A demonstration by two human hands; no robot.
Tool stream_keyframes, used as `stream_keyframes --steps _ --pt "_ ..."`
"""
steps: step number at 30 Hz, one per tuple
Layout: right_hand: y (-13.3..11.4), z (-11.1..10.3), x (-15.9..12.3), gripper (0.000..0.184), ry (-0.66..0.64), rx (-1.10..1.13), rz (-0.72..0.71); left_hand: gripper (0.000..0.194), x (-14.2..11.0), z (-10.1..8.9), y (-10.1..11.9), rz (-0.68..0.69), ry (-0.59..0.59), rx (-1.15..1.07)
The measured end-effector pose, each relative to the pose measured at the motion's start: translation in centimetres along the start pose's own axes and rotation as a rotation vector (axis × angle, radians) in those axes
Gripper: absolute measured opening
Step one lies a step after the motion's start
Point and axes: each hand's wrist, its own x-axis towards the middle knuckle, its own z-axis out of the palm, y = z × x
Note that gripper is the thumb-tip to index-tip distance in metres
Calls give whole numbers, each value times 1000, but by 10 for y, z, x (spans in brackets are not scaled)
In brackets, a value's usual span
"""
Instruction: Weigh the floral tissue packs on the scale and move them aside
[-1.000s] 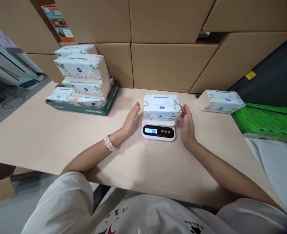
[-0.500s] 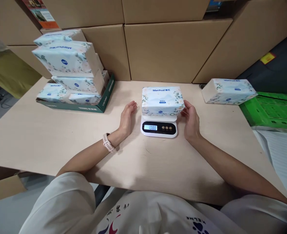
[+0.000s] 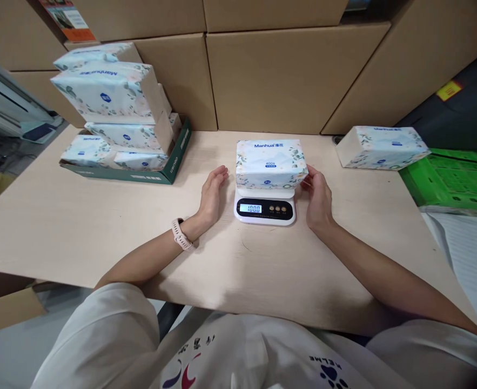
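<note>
A floral pack of tissues (image 3: 269, 163) rests on a white digital kitchen scale (image 3: 264, 218) in the middle of the table. The scale's display is lit and appears to read 100.0. To the left of the scale, my left hand (image 3: 213, 197) rests on its edge with fingers stretched out, apart from the pack. My right hand (image 3: 318, 199) stands at the pack's right side, fingers slightly curved and holding nothing. Its fingertips are partly hidden behind the pack's corner, so I cannot tell whether they touch it.
On the left, a green tray (image 3: 120, 175) holds several stacked tissue packs (image 3: 104, 94). Another tissue pack (image 3: 384, 148) lies at the right edge, beside a green crate (image 3: 457, 181). Cardboard boxes (image 3: 270, 81) form a wall behind the table (image 3: 206, 275).
The view has tilted slightly. At far left, the olive-coloured cloth has mostly moved out of sight. Both hands, the pack and the scale keep their places.
</note>
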Motion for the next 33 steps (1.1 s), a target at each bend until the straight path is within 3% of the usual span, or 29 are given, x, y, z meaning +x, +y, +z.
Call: stream_keyframes --steps 8,33 --pt "0 -1 -2 71 -1 6 6 39 -11 1 0 34 -25 41" --pt "-7 2 -3 71 -32 13 5 37 -12 2 2 33 -22 51"
